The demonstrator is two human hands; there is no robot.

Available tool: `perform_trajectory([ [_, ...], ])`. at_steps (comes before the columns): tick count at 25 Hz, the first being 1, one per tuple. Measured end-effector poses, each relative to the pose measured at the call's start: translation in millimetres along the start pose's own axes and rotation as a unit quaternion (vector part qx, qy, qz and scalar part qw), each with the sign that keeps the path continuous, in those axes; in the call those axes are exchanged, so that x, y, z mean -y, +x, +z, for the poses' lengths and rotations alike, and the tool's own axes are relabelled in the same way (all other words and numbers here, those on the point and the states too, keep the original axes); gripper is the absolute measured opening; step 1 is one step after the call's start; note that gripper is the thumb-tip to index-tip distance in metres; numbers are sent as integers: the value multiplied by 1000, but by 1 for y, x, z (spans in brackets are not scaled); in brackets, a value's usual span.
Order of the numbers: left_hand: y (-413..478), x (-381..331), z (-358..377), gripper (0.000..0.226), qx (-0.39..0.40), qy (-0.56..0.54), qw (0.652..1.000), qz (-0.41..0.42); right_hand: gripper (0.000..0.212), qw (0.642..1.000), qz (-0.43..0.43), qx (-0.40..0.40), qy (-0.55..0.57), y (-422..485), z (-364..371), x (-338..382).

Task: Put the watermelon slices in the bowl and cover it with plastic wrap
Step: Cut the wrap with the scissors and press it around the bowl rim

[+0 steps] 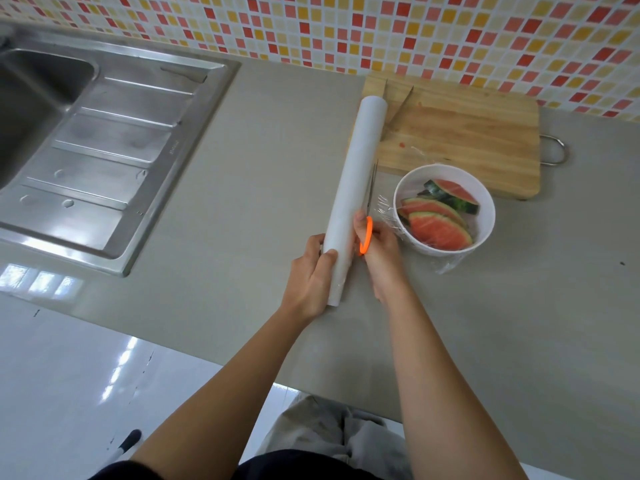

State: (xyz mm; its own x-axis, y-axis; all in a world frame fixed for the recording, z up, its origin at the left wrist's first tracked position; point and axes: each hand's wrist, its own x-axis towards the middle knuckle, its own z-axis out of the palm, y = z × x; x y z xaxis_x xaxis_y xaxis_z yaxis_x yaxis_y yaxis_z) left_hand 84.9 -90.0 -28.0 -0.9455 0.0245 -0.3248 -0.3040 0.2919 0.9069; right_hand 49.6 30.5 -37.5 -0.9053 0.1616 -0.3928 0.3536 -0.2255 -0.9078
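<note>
Observed: the white bowl (486, 216) stands on the grey counter (259, 168) right of centre, on the near side of the wooden cutting board (467, 143), with the watermelon slices (438, 230) already inside it. A sheet of plastic film (389, 213) lies across the bowl's mouth, crinkled at the left rim, with a loose flap hanging at the near side. The plastic wrap roll (360, 181) lies just left of the bowl, running from near to far, its far end overlapping the board's left corner. The left hand (310, 275) grips the near end of the roll, fingers curled round it. The right hand (379, 247) is closed through the orange handle of a pair of scissors (366, 235). Their thin blades point away along the right side of the roll, in the gap between roll and bowl; whether the blades are parted cannot be told. A steel sink (41, 98) is set into the counter at the far left. Assessment: loading is complete and the covering step is in hand, specifically cutting the sheet free of the roll. Whether the film is fully severed cannot be determined. The next move appears to call for carrying the cut through to the far edge with the roll held steady, then pressing the loose film down round the rim. Risk noted: film clinging to itself or lifting off the bowl.
</note>
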Motion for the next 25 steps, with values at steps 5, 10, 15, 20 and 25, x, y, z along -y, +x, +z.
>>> perform_trajectory([
  [5, -5, 5, -2, 41, 9, -17, 1000, -10, 32, 1000, 2, 4, 15, 4, 1, 3],
  [10, -5, 10, -7, 34, 17, -28, 999, -11, 37, 1000, 12, -4, 25, 13, 4, 9],
  [15, -6, 11, -13, 22, 24, -39, 999, -15, 34, 1000, 0, 8, 17, 20, 8, 13],
  [20, -10, 16, -21, 23, 36, -51, 998, -28, 40, 1000, 1, 13, 8, 29, 9, 17],
  [25, -14, 20, -30, 27, 49, -106, 992, -52, 43, 1000, -13, 9, 21, 34, 13, 23],
])
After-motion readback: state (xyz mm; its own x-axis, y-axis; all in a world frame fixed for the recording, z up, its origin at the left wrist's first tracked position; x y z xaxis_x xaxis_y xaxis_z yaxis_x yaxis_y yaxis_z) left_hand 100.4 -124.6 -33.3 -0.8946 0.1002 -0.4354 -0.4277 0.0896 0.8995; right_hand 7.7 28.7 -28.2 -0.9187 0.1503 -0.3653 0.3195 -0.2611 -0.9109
